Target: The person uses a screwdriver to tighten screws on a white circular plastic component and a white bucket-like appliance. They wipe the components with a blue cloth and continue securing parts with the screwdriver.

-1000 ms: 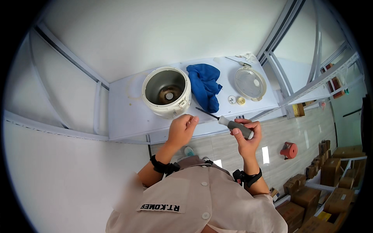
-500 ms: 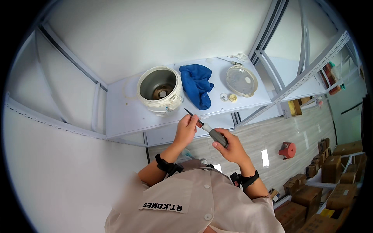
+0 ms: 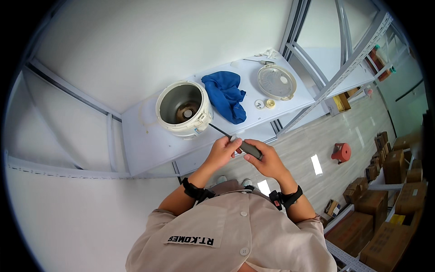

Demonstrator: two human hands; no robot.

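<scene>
Both my hands are on a screwdriver [image 3: 250, 149] with a grey handle and a thin dark shaft, held in front of the shelf's edge. My right hand [image 3: 270, 163] wraps around the handle. My left hand [image 3: 222, 153] is closed around the front of the handle near the pale collar; a small reddish piece shows by its fingers. The shaft points up and left, its tip close to the white rice cooker body [image 3: 206, 113]. That body stands with its top uncovered, showing a grey inner wall and a brownish bottom with a pale round centre.
On the white shelf [image 3: 156, 152] lie a crumpled blue cloth [image 3: 225, 95], an oval lid [image 3: 275, 81], a white round cap [image 3: 259, 104], a yellowish round cap [image 3: 270, 104] and a thin tool [image 3: 260, 61]. A red stool [image 3: 341, 153] and cardboard boxes [image 3: 362, 199] stand at right.
My left hand has slid along the screwdriver from the shaft toward the handle, closer to my right hand. More of the shaft shows. The view has shifted slightly.
</scene>
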